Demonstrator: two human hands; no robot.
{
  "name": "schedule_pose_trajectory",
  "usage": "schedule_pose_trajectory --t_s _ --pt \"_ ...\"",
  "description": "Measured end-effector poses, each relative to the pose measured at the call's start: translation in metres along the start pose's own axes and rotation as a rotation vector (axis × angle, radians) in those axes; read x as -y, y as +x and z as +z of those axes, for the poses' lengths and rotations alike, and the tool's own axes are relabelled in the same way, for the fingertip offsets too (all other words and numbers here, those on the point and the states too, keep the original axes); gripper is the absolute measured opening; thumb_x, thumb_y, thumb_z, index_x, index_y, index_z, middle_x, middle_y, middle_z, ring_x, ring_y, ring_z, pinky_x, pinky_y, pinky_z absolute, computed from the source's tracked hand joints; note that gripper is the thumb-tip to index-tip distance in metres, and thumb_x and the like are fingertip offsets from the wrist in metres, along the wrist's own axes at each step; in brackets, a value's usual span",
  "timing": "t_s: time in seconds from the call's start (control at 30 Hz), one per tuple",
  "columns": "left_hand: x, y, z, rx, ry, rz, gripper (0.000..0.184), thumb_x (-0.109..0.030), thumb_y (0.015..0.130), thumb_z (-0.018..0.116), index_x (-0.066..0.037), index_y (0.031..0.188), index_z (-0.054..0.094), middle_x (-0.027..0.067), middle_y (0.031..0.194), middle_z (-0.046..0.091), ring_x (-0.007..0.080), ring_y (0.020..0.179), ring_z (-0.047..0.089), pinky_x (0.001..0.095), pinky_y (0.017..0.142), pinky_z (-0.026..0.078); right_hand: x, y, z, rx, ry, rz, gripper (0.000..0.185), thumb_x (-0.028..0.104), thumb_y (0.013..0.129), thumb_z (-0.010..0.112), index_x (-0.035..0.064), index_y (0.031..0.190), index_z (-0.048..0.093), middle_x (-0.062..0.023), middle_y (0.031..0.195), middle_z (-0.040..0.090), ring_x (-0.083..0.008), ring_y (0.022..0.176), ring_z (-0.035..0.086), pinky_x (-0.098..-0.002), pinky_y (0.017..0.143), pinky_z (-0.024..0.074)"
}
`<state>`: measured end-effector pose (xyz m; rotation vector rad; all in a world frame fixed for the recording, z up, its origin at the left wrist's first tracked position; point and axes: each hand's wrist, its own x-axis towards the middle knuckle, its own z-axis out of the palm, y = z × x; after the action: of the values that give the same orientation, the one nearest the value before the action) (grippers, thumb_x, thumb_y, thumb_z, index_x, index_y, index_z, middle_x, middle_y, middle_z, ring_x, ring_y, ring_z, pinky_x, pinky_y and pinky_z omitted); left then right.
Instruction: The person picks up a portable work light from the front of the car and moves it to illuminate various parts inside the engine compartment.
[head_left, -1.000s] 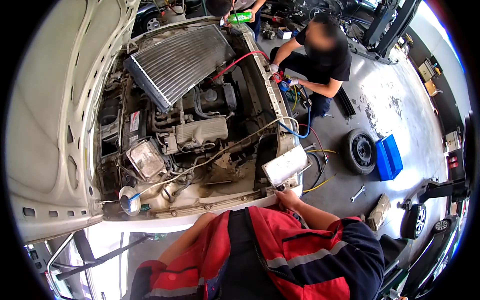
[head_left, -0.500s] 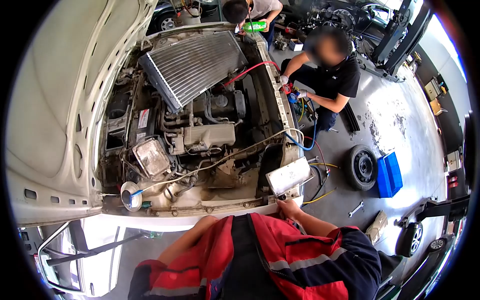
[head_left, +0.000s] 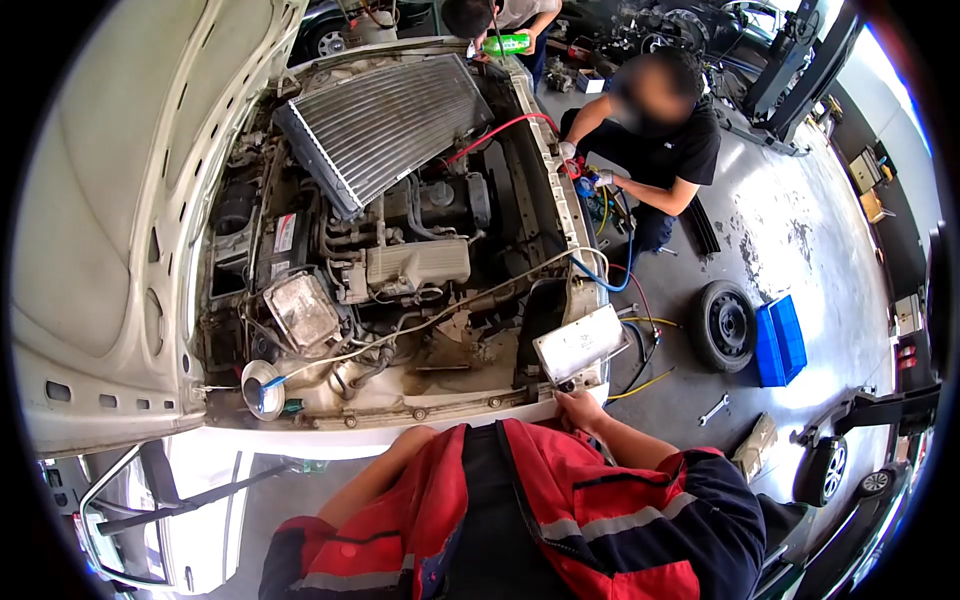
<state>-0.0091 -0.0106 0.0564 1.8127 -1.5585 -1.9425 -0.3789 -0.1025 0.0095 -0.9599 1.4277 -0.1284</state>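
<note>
My right hand (head_left: 578,408) rests at the front corner of the car's fender edge (head_left: 480,416), just below a metal box (head_left: 580,343); its fingers are mostly hidden. The left hand (head_left: 416,436) is near the fender's outer side, its fingers out of sight behind my red sleeve and body. A radiator (head_left: 385,130) lies tilted across the engine bay, beyond the engine cover (head_left: 418,263). A pale hose (head_left: 455,308) runs from a round white-rimmed reservoir (head_left: 262,389) across the bay to the front edge.
A crouching person (head_left: 650,140) in gloves holds a gauge set (head_left: 586,183) with hoses. Another person holds a green bottle (head_left: 506,44). On the floor are a tire (head_left: 723,325), blue crate (head_left: 780,340) and wrench (head_left: 714,409). The raised hood (head_left: 90,220) stands left.
The camera view has shifted slightly, moving the car within the frame. My hands stay in about the same places. The crouching person's head has turned a little.
</note>
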Motion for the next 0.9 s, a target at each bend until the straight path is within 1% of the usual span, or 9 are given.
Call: schedule_pose_trajectory --t_s 0.07,0.1,0.2,0.3,0.4,0.5,0.7,0.8,0.9 --pt "0.031 0.012 0.008 0.002 -0.231 -0.092 0.023 -0.020 0.086 0.062 0.002 0.086 0.070 0.0045 0.082 0.065 0.0129 0.078 0.054 0.0310 0.075 0.045 -0.005 -0.001 0.002 0.003 0.007 0.001 0.050 0.039 0.096 0.045 0.0017 0.067 0.061 -0.0083 0.048 0.055 -0.0170 0.039 0.051 -0.0299 0.041 0.0402" --pt "0.028 0.013 0.007 0.001 -0.343 -0.134 0.023 -0.019 0.086 0.062 0.002 0.086 0.070 0.0034 0.082 0.065 0.0126 0.079 0.054 0.0309 0.075 0.045 -0.006 0.002 0.002 0.003 0.017 -0.009 0.050 0.039 0.096 0.045 0.0017 0.067 0.061 -0.0083 0.048 0.055 -0.0169 0.039 0.051 -0.0299 0.042 0.0403" --pt "0.014 0.007 0.009 -0.056 -0.334 -0.100 0.020 -0.020 0.082 0.064 -0.001 0.083 0.071 0.0064 0.080 0.068 0.0135 0.075 0.058 0.0312 0.073 0.046 -0.002 -0.002 0.000 -0.010 0.011 -0.014 0.050 0.039 0.095 0.046 0.0018 0.067 0.061 -0.0081 0.049 0.056 -0.0166 0.039 0.051 -0.0298 0.042 0.0404" --pt "0.020 0.011 0.009 -0.037 -0.304 -0.118 0.021 -0.021 0.083 0.064 -0.002 0.084 0.072 0.0077 0.080 0.067 0.0133 0.077 0.058 0.0314 0.074 0.046 0.001 -0.004 0.001 -0.021 0.007 -0.008 0.050 0.040 0.095 0.046 0.0018 0.066 0.061 -0.0080 0.049 0.057 -0.0163 0.040 0.051 -0.0296 0.043 0.0405" --pt "0.026 0.014 0.006 0.012 -0.173 -0.038 0.023 -0.024 0.084 0.064 -0.003 0.085 0.072 0.0100 0.081 0.067 0.0134 0.079 0.057 0.0308 0.075 0.045 -0.002 -0.003 0.001 -0.021 0.007 -0.014 0.050 0.041 0.095 0.046 0.0019 0.067 0.062 -0.0079 0.049 0.057 -0.0162 0.040 0.052 -0.0294 0.043 0.0406" --pt "0.014 0.008 0.002 0.032 -0.131 -0.061 0.026 -0.022 0.086 0.063 0.002 0.087 0.070 0.0014 0.083 0.064 0.0103 0.080 0.053 0.0289 0.075 0.044 -0.002 -0.004 0.001 -0.023 -0.006 -0.016 0.050 0.041 0.095 0.046 0.0020 0.067 0.062 -0.0077 0.049 0.057 -0.0159 0.040 0.051 -0.0291 0.043 0.0407" --pt "-0.003 -0.003 0.001 0.030 -0.057 0.004 0.029 -0.026 0.087 0.062 0.002 0.088 0.069 0.0013 0.082 0.064 0.0098 0.079 0.053 0.0286 0.075 0.044 0.000 -0.005 0.001 -0.007 0.005 -0.018 0.050 0.041 0.095 0.045 0.0022 0.068 0.063 -0.0071 0.049 0.057 -0.0153 0.040 0.051 -0.0283 0.043 0.0409" --pt "-0.003 -0.002 0.001 0.020 -0.086 -0.037 0.026 -0.023 0.087 0.063 0.002 0.089 0.070 0.0011 0.082 0.064 0.0098 0.080 0.052 0.0287 0.075 0.044 0.002 -0.005 0.001 -0.006 -0.003 -0.013 0.051 0.041 0.095 0.045 0.0022 0.069 0.063 -0.0072 0.049 0.057 -0.0156 0.040 0.051 -0.0286 0.043 0.0412" --pt "0.022 0.011 0.008 -0.003 -0.233 0.003 0.023 -0.020 0.086 0.063 0.002 0.088 0.070 0.0009 0.082 0.063 0.0101 0.079 0.053 0.0295 0.075 0.044 0.001 -0.004 0.001 -0.010 -0.016 -0.007 0.051 0.041 0.095 0.045 0.0018 0.069 0.063 -0.0075 0.050 0.057 -0.0162 0.040 0.051 -0.0294 0.043 0.0417"
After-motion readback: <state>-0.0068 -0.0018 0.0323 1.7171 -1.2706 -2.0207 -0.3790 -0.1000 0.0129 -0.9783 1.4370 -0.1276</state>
